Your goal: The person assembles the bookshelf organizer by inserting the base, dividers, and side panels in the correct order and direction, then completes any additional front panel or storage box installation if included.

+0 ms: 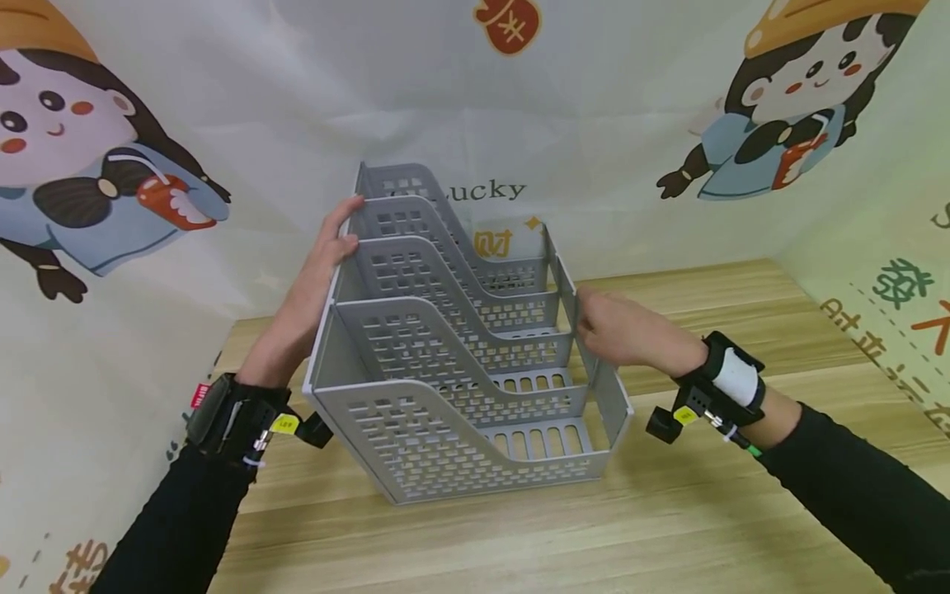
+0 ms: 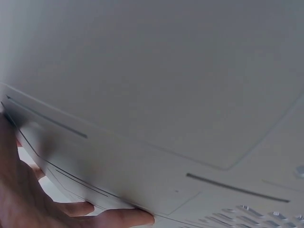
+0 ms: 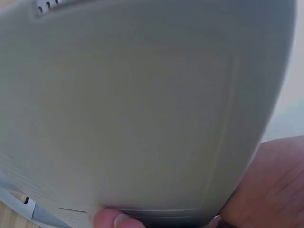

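Note:
A grey plastic file rack (image 1: 460, 437) with perforated, sloping dividers (image 1: 401, 330) forms several upright slots, standing tilted over the table in the head view. My left hand (image 1: 315, 268) grips the edge of its tall left side, thumb and finger at the rim. In the left wrist view, the rack's smooth outer panel (image 2: 156, 95) takes up most of the picture, with the fingers (image 2: 126, 217) along its edge. My right hand (image 1: 619, 327) holds the low right side panel (image 1: 612, 404) with curled fingers. A fingertip (image 3: 107, 218) presses that panel in the right wrist view.
The rack is over a wood-grain table (image 1: 519, 536). Behind it hangs a pale printed cloth (image 1: 594, 165) with cartoon figures and lettering, which also runs down the left and right sides. Wrist cameras (image 1: 664, 425) are strapped to both arms.

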Demonstrator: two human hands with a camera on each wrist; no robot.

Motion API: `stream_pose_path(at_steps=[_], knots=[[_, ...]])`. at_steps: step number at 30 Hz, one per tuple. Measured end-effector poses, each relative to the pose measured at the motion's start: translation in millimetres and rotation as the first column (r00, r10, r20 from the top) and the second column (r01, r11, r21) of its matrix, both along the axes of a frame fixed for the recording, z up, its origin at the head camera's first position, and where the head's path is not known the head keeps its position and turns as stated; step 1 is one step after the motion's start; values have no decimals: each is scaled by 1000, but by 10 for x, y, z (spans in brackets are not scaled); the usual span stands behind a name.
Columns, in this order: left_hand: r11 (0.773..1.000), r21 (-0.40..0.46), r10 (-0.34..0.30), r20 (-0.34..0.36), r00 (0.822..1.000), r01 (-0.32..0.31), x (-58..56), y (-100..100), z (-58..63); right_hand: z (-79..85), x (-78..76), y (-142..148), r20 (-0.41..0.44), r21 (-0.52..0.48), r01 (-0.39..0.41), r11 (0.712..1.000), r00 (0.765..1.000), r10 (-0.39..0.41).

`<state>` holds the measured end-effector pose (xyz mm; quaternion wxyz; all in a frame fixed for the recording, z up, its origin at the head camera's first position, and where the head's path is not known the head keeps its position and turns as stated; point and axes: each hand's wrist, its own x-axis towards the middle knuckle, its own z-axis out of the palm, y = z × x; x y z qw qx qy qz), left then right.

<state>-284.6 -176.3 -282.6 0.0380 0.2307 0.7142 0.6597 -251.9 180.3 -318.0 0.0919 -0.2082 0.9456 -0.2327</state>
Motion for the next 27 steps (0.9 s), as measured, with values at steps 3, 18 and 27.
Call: stream_pose_path(at_steps=[3, 18, 27], knots=[[1000, 3, -4, 2, 1000, 4, -4, -6, 1, 9, -6, 2, 13, 4, 2, 1000, 1000, -2], [1000, 0, -10, -8, 1000, 10, -19, 2, -7, 3, -2, 24, 50, -16, -6, 1000, 999, 7], [1000, 8, 7, 14, 1000, -7, -7, 13, -5, 1, -26, 42, 68, -18, -11, 1000, 998, 12]])
